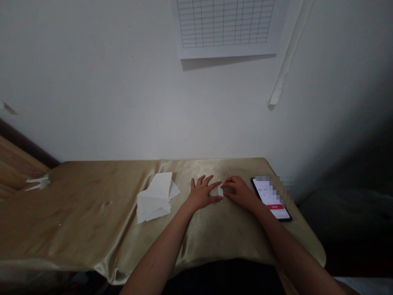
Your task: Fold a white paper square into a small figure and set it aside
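A small narrow piece of white paper [220, 191] lies on the cloth-covered table between my two hands. My left hand [202, 195] rests palm down with its fingers spread, index finger and thumb touching the paper's upper and lower ends. From the other side, my right hand [242, 194] has its fingers bent, and the fingertips close at the paper's right edge. Part of the paper is hidden by the fingers. Left of my left hand sits a loose pile of white paper sheets [156, 200], some creased and overlapping.
A phone [272, 198] with a lit screen lies by my right forearm, near the table's right side. The table [82, 205] wears a shiny gold cloth with folds. Behind it rises a white wall with a printed grid sheet [225, 24]. A white object [38, 181] is at far left.
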`<state>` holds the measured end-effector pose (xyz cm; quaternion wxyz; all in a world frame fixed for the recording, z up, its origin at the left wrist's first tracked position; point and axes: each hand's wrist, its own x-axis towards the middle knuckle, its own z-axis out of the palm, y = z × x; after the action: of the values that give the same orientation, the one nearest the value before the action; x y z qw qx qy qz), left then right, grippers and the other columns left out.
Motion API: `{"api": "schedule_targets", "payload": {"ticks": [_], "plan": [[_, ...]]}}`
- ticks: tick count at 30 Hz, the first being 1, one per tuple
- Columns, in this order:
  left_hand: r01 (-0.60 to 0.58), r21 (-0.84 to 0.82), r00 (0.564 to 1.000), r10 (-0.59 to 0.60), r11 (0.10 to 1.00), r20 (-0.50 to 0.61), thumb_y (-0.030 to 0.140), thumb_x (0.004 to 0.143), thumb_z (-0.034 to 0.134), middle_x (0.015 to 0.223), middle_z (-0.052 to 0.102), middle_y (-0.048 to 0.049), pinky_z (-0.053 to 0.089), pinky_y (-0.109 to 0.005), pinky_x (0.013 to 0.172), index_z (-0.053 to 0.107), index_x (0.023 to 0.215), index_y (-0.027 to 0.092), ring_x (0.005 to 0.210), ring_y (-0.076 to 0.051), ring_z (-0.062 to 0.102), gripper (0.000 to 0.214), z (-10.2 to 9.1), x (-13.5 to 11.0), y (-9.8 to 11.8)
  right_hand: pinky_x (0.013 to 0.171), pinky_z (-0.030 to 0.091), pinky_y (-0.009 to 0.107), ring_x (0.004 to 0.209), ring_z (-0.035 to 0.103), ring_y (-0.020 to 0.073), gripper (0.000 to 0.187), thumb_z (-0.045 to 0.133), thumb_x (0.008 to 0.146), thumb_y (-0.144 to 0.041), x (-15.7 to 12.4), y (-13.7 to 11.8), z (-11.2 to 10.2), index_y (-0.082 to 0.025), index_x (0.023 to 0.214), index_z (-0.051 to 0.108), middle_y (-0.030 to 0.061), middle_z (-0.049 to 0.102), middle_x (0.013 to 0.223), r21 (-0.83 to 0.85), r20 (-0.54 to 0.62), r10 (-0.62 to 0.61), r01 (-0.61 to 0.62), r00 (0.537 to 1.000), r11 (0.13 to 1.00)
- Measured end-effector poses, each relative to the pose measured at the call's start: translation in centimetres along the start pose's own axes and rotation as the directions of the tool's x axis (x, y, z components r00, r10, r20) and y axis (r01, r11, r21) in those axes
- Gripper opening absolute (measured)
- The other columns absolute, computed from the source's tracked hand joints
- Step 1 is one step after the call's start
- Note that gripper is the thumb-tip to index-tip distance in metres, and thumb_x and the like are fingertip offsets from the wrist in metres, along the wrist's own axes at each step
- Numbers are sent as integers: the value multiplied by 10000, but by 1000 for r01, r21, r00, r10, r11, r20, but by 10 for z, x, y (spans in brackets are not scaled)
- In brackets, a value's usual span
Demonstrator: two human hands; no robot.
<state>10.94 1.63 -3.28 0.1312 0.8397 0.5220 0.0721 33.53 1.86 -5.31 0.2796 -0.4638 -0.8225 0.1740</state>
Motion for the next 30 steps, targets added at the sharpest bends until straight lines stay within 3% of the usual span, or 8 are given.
{"api": "schedule_targets", "payload": {"ticks": [13,21,26,30], "plan": [[-5,-11,1000,5,1000,-4,713,825,599,1644,300,3,51,-771,1140,415,1454,533,1519,-391,185,680,0,0,-1,1039,438,428,1161,527,247,236,707,835,-214,0,0,0,-273,1061,743,72,631,1158,4,-3,-8,8,1000,1000],[-67,-75,998,67,995,-4,698,713,736,1628,333,-25,41,-768,1141,446,1451,496,1501,-424,207,818,-2,1,-10,1050,432,425,1149,538,236,270,722,818,-216,-1,-3,-3,-276,1080,739,64,631,1162,10,-2,-22,22,1000,1000],[-72,-111,989,57,991,-133,557,731,807,1480,525,-61,184,-685,1160,681,1232,392,1410,-359,390,542,0,7,-8,1043,436,425,1147,541,241,283,731,814,-219,-1,-3,-4,-283,1090,740,63,631,1166,4,5,-18,18,1000,1000],[-105,-155,981,77,982,-180,472,764,812,1417,575,-65,200,-638,1173,738,1102,349,1353,-306,473,368,4,10,-6,1013,454,413,1119,551,235,256,704,829,-188,-1,-1,-2,-271,1066,750,67,637,1139,-9,-7,-42,42,999,999]]}}
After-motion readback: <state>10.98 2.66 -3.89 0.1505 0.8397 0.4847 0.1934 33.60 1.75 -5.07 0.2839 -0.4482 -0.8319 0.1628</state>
